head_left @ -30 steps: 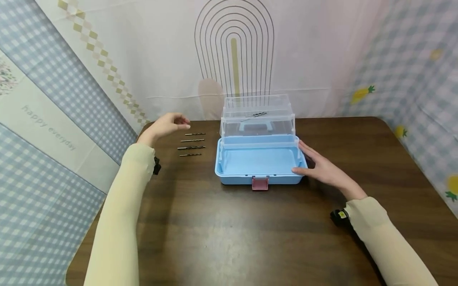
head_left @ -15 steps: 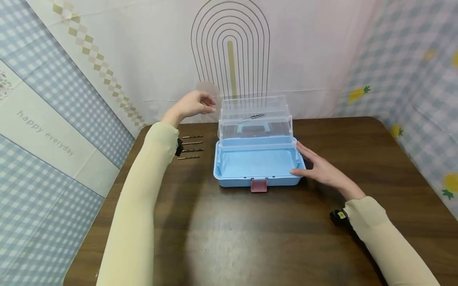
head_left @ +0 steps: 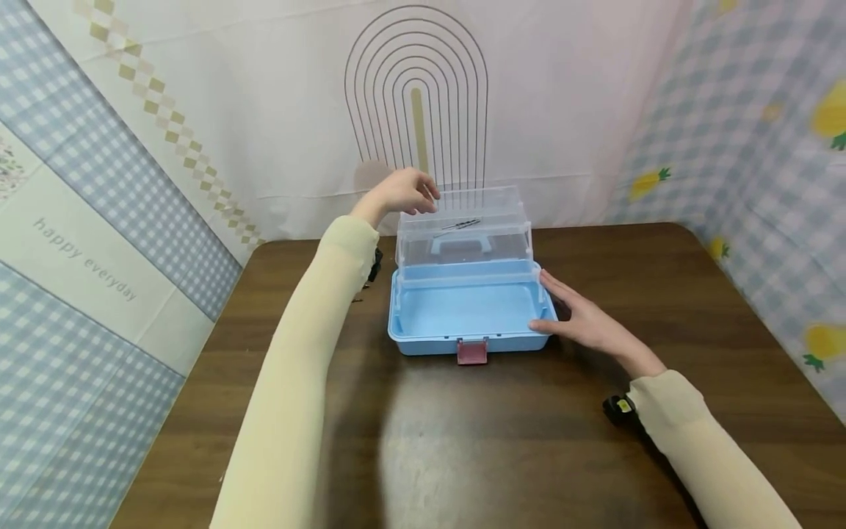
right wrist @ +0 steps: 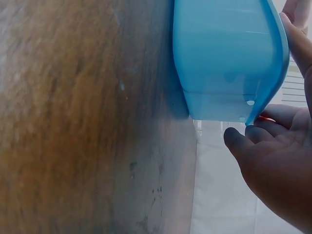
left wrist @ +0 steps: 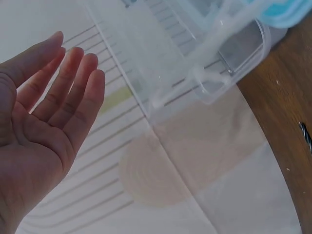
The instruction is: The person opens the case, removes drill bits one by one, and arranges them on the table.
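Note:
A blue toolbox (head_left: 423, 345) with a pink latch (head_left: 472, 353) stands open on the table, its clear lid and trays raised at the back. A few drill bits (head_left: 465, 223) lie in the upper clear tray. My left hand (head_left: 408, 191) is raised at the tray's left end; its fingers are loosely bent, and nothing shows between them in the left wrist view. My right hand (head_left: 584, 321) holds the box's right end, thumb at the front rim and fingers farther back. Seen from the left wrist, another drill bit (left wrist: 305, 136) lies on the table.
The left forearm (head_left: 317, 353) covers most of the table left of the box, where the ends of drill bits (head_left: 358, 300) peek out. A patterned white cloth (head_left: 562, 110) hangs behind the table (head_left: 502, 441). Checked cloths hang at both sides.
My left hand has moved right, from above the row of drill bits to the raised tray. The left arm now hides most of that row. My right hand stays on the box.

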A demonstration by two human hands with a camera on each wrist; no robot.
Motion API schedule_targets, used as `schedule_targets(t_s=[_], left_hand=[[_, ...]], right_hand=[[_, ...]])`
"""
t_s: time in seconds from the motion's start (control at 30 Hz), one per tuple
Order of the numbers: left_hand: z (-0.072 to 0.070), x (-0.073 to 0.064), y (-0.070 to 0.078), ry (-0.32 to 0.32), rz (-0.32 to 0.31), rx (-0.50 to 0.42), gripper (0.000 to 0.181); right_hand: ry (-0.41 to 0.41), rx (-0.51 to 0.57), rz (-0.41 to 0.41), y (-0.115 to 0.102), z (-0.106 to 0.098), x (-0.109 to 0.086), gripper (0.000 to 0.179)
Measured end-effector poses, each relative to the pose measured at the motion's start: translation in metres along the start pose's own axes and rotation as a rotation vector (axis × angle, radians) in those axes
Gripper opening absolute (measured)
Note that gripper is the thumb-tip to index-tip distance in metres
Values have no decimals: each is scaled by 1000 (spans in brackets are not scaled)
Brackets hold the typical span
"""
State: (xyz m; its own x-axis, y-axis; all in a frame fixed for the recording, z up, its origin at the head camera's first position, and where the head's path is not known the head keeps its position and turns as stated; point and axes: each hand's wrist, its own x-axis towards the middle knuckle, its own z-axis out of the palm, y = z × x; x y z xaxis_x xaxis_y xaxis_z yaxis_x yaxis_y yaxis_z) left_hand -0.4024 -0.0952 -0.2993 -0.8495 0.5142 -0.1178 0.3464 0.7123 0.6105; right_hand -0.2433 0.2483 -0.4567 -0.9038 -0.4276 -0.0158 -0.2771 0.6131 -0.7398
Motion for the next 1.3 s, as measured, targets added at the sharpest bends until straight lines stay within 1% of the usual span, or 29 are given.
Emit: schedule_targets(t_s=[0.23,0.4,0.57,0.67,0.9,1.1,1.17,1.3], left_hand=[[16,16,9,-51,11,111,23],[25,24,12,-34,3,155,24],[33,30,12,-41,-12,217,23],[37,32,12,-41,-26,251,21],[48,29,12,-45,-43,254,15],[53,29,9,-5,-25,304,7],[53,29,9,-8,-19,324,7],[53,31,7,-39,7,381,11]], right_hand=[[2,-10,14,1,0,-2,100],[15,-6,19,2,-1,-4,101],[17,2,16,1,-1,-6,101],[19,6,8,0,0,-6,101],[15,8,21,-2,5,-8,102],[19,8,33,-1,5,-10,102],[18,10,32,-1,4,-10,102],[17,16,27,-1,5,-9,101]])
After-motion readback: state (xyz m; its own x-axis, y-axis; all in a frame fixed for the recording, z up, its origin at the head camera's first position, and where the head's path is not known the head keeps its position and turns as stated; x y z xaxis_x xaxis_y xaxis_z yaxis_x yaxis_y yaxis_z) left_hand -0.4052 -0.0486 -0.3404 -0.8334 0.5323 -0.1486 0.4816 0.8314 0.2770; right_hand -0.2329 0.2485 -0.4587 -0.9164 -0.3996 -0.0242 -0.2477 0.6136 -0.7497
